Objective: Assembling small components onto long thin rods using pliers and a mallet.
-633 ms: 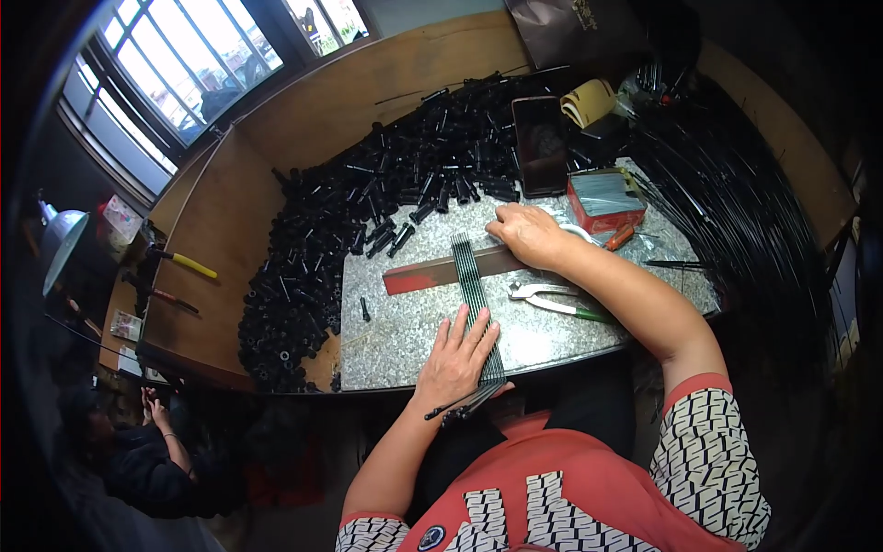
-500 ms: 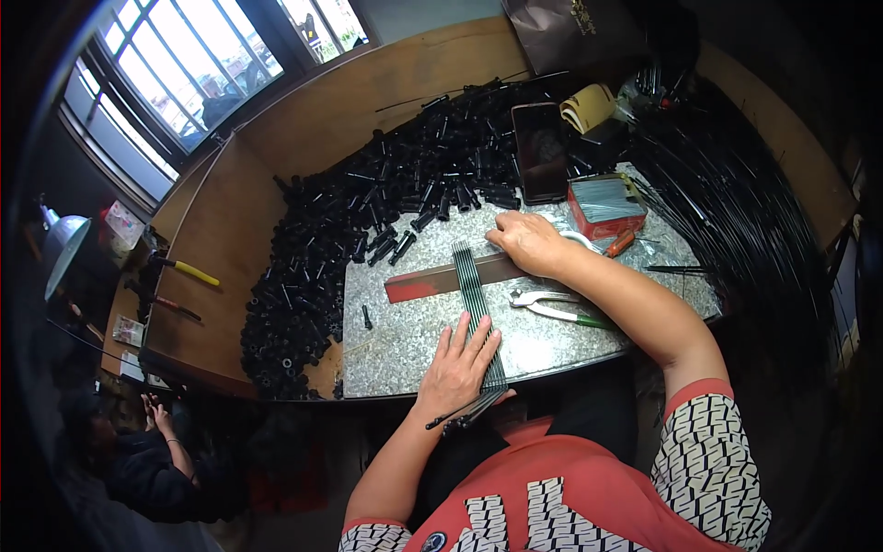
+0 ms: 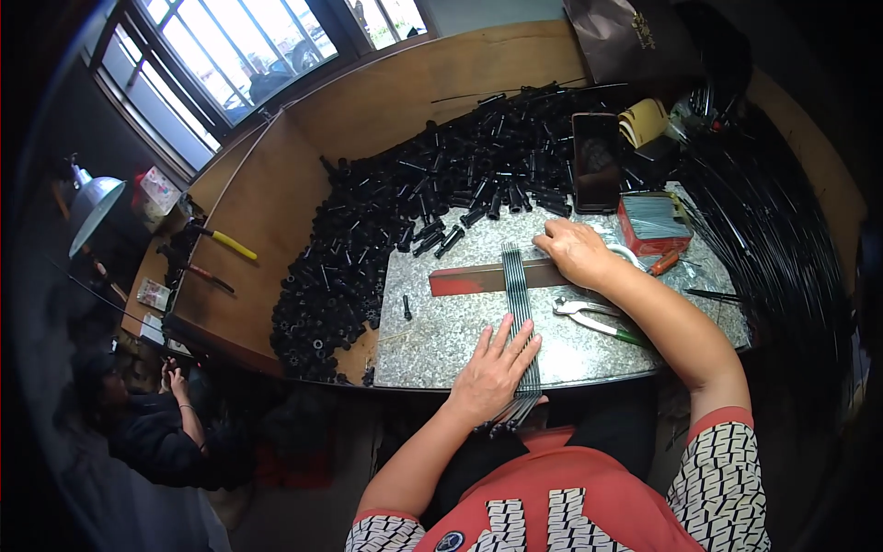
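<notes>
A row of thin dark rods point(image 3: 518, 299) lies side by side across a flat brown bar point(image 3: 469, 279) with a red end. My left hand point(image 3: 492, 375) rests over their near part, fingers stretched out and spread. Its thumb tip shows past the far side of the rods, so they are held between thumb and palm. Their dark knobbed ends stick out past the stone slab's point(image 3: 432, 345) front edge. My right hand point(image 3: 575, 256) is closed, lying over the bar's right part near the rods' far tips. Its fingertips are curled under, and what they grip is hidden.
Pincers point(image 3: 589, 313) and an orange-handled tool point(image 3: 664, 263) lie on the right. Behind are a red box of thin rods point(image 3: 655, 225), a phone point(image 3: 596, 161) and heaped black tubular parts point(image 3: 414, 179). Long black rods point(image 3: 782, 221) fill the right. Another person point(image 3: 161, 419) sits lower left.
The whole scene has shifted right in the picture as the view turned. The rods' near ends, fanned out to the left before, are now closer together. My right hand stays by the bar.
</notes>
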Tool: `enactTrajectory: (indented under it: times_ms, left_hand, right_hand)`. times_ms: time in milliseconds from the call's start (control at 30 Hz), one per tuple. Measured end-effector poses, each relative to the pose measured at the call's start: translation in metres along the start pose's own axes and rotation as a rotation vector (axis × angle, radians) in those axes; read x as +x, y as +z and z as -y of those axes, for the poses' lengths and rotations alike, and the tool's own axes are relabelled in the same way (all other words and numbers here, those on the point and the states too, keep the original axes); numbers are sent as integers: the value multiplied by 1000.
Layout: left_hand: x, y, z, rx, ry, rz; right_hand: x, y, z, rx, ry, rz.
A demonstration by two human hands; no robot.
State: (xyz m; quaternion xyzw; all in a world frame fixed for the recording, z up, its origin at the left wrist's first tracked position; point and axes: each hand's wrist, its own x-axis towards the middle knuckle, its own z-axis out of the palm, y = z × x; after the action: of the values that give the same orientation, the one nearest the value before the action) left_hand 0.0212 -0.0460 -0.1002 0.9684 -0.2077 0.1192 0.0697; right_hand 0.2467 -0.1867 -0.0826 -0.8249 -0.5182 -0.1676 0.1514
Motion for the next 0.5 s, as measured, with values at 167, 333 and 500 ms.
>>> enactTrajectory:
  times_ms: [167, 333, 500]
  left_hand:
    - [-1, -1, 1, -8, -1, 1]
    - [-3, 3, 3, -11, -18, 15]
    - [0, -3, -1, -22, -41, 35]
  right_hand:
    - [0, 1, -1, -12, 10, 12]
    - [0, 0, -2, 4, 2, 3]
    - [0, 0, -2, 10, -6, 23]
